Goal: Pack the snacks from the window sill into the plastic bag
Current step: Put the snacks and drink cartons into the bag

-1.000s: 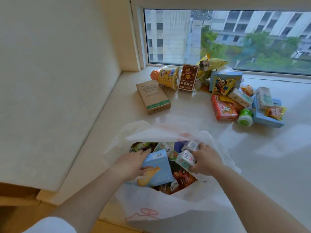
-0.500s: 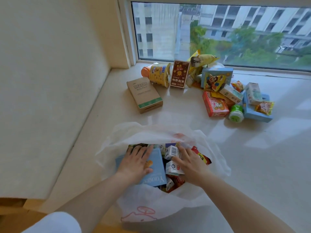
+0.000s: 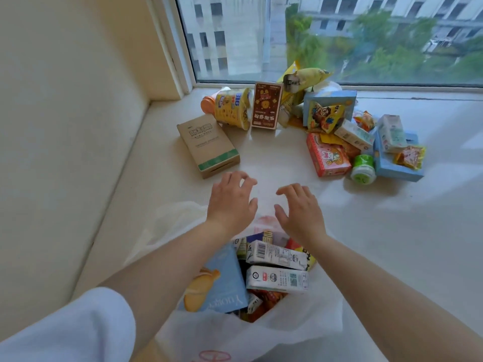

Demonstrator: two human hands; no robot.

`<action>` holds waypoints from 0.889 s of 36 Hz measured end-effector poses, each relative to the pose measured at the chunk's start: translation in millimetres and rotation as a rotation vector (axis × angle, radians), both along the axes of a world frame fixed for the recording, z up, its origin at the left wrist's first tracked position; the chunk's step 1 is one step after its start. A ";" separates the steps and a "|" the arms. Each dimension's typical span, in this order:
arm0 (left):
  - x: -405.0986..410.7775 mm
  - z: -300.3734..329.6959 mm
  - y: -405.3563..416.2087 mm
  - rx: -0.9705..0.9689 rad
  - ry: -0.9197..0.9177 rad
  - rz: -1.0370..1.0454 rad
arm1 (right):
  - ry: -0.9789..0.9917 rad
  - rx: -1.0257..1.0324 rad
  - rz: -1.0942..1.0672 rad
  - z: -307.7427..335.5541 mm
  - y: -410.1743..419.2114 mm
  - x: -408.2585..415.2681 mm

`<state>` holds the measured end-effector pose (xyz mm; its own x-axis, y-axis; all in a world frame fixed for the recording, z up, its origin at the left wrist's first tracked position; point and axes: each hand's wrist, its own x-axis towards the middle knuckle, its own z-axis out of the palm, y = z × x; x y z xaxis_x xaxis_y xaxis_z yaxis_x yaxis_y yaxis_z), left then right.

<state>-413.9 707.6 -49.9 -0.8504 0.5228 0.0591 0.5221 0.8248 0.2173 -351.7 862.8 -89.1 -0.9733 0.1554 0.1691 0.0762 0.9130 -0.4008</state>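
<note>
1. Head view: my left hand (image 3: 231,202) and right hand (image 3: 300,212), both empty, fingers loosely spread, above the window sill (image 3: 261,163) past the plastic bag (image 3: 300,325).
2. Plastic bag: mouth open, holding a blue biscuit pack (image 3: 222,283) and two white cartons (image 3: 277,267).
3. Remaining snacks (image 3: 326,121): piled by the window; brown box (image 3: 207,145) nearest my left hand.

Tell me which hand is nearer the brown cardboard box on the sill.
Left. The left hand hovers just in front of the brown cardboard box, fingertips close to its near end. The right hand hovers further to the box's right, above the plastic bag.
</note>
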 end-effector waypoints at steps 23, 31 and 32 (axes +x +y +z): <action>-119.0 -86.9 267.9 -0.264 -0.200 -0.125 | -0.476 0.090 -0.506 -57.5 257.0 -68.9; -150.2 -122.5 342.3 -0.217 -0.211 -0.157 | -0.497 -0.088 -0.488 -95.7 278.3 -101.9; -154.4 -127.0 350.5 -0.222 -0.207 -0.148 | -0.501 -0.132 -0.508 -100.6 281.5 -105.5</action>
